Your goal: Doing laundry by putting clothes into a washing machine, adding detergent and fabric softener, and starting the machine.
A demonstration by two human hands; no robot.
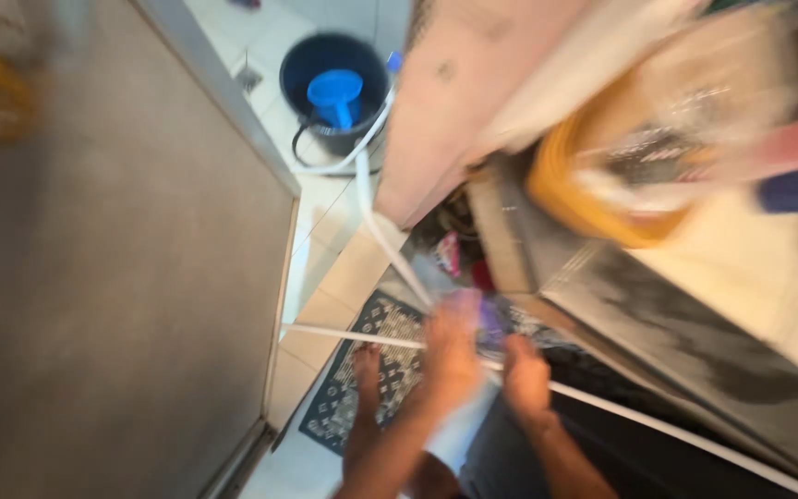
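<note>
Below, both hands (487,365) grip a white hose (390,245) over tiled floor (344,277).

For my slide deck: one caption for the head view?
Both hands grip a white hose running from a dark bucket.

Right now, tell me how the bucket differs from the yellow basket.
The bucket is dark blue and stands on the pale tiled floor; the yellow basket sits up on the counter. The bucket holds a blue scoop and the end of a white hose; the basket's contents are too blurred to tell. The bucket lies far from both hands; the basket is closer to the right hand. Both are open-topped containers.
</note>
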